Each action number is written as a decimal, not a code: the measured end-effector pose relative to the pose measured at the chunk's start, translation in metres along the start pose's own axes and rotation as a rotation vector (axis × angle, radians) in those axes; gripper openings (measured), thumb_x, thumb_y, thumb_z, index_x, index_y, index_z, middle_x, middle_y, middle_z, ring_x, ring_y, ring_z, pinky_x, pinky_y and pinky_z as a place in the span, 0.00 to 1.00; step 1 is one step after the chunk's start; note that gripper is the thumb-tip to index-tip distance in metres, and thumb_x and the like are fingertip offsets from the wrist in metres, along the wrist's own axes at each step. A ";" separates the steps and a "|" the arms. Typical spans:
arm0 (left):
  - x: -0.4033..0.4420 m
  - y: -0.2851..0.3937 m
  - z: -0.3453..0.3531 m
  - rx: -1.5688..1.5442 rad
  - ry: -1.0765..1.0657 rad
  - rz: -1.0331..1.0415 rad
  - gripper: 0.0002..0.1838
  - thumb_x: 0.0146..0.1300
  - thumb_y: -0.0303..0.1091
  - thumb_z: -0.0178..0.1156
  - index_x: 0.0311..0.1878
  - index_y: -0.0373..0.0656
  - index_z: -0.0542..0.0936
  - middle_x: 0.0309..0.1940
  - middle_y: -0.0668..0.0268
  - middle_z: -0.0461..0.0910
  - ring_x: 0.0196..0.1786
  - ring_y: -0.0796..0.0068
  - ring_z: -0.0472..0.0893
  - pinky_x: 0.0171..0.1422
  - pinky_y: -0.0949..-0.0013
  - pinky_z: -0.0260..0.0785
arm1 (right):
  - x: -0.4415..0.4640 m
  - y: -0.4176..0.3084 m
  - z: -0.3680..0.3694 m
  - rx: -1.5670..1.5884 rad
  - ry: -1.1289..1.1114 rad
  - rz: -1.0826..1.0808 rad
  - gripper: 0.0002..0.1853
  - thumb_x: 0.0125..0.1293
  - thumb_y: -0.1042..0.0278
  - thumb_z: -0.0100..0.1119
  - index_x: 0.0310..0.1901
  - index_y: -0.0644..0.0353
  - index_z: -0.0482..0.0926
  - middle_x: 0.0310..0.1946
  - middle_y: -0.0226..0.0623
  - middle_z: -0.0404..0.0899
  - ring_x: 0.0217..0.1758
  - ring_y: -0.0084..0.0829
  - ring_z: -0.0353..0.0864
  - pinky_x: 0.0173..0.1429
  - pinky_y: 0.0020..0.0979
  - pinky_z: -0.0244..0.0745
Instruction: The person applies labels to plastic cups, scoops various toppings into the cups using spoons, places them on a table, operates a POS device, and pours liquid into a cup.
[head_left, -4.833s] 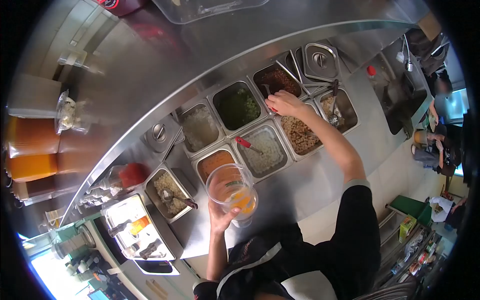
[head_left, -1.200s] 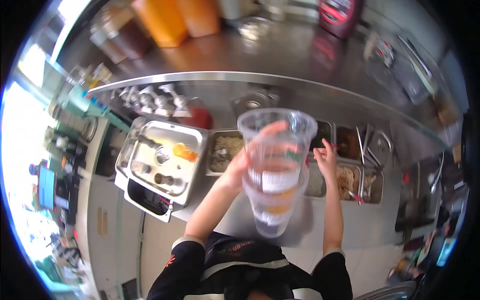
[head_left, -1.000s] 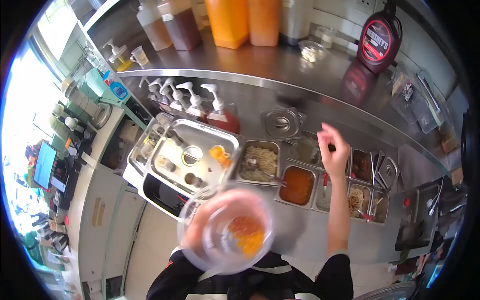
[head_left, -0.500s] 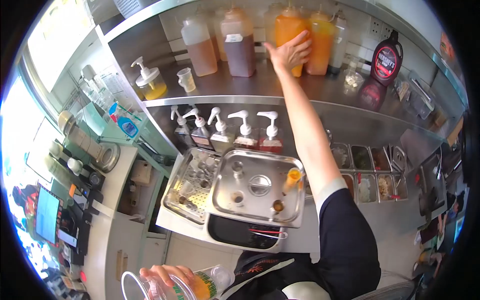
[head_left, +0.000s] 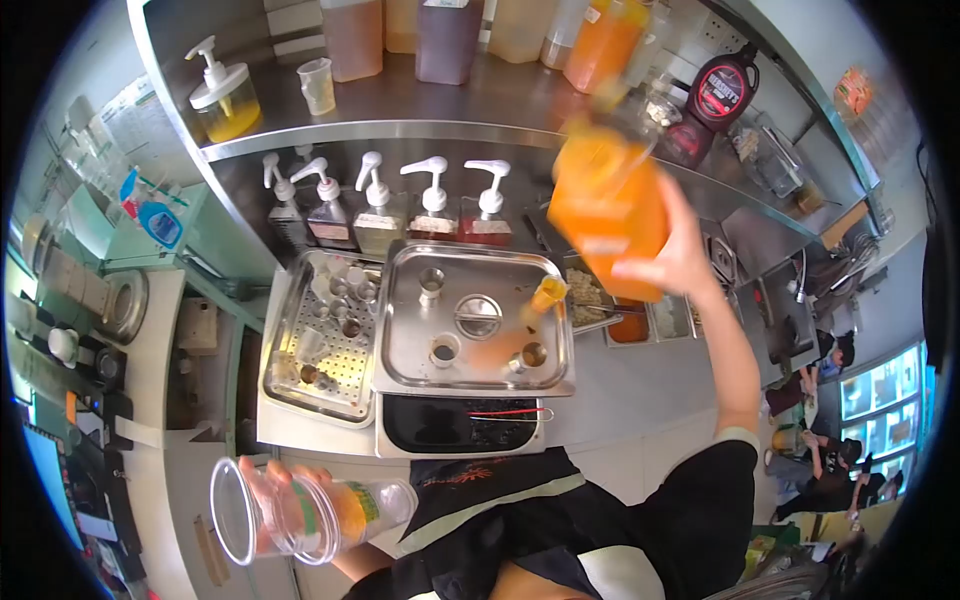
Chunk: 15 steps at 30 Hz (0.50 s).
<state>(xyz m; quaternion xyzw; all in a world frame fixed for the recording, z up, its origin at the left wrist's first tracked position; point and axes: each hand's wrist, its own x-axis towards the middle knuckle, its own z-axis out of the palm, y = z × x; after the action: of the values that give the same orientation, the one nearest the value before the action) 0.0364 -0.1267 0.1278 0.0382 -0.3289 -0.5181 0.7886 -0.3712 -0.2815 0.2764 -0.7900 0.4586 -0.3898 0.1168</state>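
Note:
My right hand [head_left: 682, 252] grips a squeeze bottle of orange liquid [head_left: 608, 215] around its lower side. The bottle is lifted in front of the shelf, tilted and blurred by motion. At lower left, my left hand [head_left: 285, 490] wraps around clear plastic cups [head_left: 388, 502], nested and lying sideways with their rims to the left and green and orange print. Between the hands is a steel lid [head_left: 470, 372] carrying a few small measuring cups. One measuring cup [head_left: 546, 297] looks orange, and a steel jigger [head_left: 430, 284] stands at upper left.
A perforated tray [head_left: 345, 390] with small cups sits left of the lid. Several pump bottles [head_left: 433, 205] line up behind. The shelf [head_left: 400, 105] holds more bottles and a dark syrup bottle [head_left: 722, 90]. Food pans [head_left: 668, 318] lie at right. People [head_left: 830, 455] are at far right.
My right hand has taken the orange bottle off the shelf and brought it down and right, nearer to me. My left hand still holds the cups. The camera view has shifted.

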 end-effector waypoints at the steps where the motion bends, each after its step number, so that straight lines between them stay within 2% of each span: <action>1: 0.011 -0.005 0.000 -0.032 -0.073 -0.044 0.50 0.46 0.55 0.61 0.64 0.40 0.45 0.46 0.55 0.70 0.41 0.53 0.75 0.40 0.59 0.72 | -0.017 -0.004 0.004 -0.321 -0.038 0.023 0.47 0.28 0.74 0.68 0.57 0.61 0.58 0.46 0.42 0.67 0.52 0.40 0.67 0.58 0.36 0.61; 3: 0.020 -0.012 0.000 -0.060 -0.077 -0.104 0.50 0.45 0.55 0.62 0.64 0.42 0.46 0.48 0.54 0.68 0.41 0.54 0.75 0.41 0.58 0.71 | -0.036 0.008 0.013 -0.657 -0.194 0.020 0.44 0.30 0.76 0.64 0.57 0.58 0.59 0.42 0.43 0.67 0.49 0.43 0.66 0.56 0.38 0.60; 4: 0.025 -0.016 0.003 -0.075 -0.115 -0.124 0.50 0.44 0.54 0.63 0.64 0.43 0.46 0.48 0.54 0.68 0.42 0.53 0.75 0.42 0.56 0.70 | -0.044 0.020 0.016 -0.653 -0.203 0.031 0.44 0.30 0.76 0.64 0.57 0.58 0.59 0.42 0.43 0.67 0.49 0.43 0.66 0.56 0.38 0.60; 6: 0.028 -0.018 0.002 -0.110 -0.193 -0.172 0.50 0.42 0.53 0.64 0.64 0.44 0.47 0.48 0.54 0.68 0.42 0.53 0.75 0.45 0.52 0.67 | -0.055 0.046 0.016 -1.043 -0.325 -0.182 0.42 0.31 0.78 0.60 0.57 0.56 0.61 0.41 0.41 0.66 0.48 0.41 0.65 0.56 0.38 0.59; 10: 0.019 -0.014 -0.003 -0.070 -0.256 -0.189 0.51 0.42 0.54 0.64 0.64 0.45 0.48 0.48 0.55 0.69 0.42 0.54 0.75 0.45 0.53 0.67 | -0.058 0.055 0.010 -1.229 -0.447 -0.289 0.37 0.35 0.77 0.58 0.55 0.55 0.63 0.41 0.41 0.67 0.48 0.42 0.65 0.56 0.39 0.58; 12: 0.006 -0.015 -0.008 -0.096 -0.130 -0.127 0.55 0.37 0.63 0.62 0.65 0.46 0.49 0.42 0.55 0.70 0.39 0.48 0.75 0.43 0.52 0.66 | -0.058 0.056 0.007 -1.276 -0.448 -0.350 0.34 0.38 0.76 0.57 0.55 0.55 0.64 0.40 0.40 0.67 0.48 0.41 0.66 0.56 0.39 0.59; 15: -0.006 -0.016 -0.005 -0.077 -0.022 -0.123 0.54 0.38 0.64 0.61 0.65 0.47 0.49 0.44 0.57 0.69 0.39 0.50 0.75 0.42 0.55 0.66 | -0.057 0.062 0.009 -1.319 -0.419 -0.436 0.28 0.44 0.74 0.53 0.53 0.54 0.66 0.38 0.39 0.68 0.46 0.39 0.68 0.54 0.38 0.61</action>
<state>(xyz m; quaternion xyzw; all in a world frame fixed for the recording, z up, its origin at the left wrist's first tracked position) 0.0254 -0.1307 0.1144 0.0224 -0.3146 -0.5781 0.7526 -0.4194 -0.2704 0.2078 -0.8276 0.3983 0.1131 -0.3790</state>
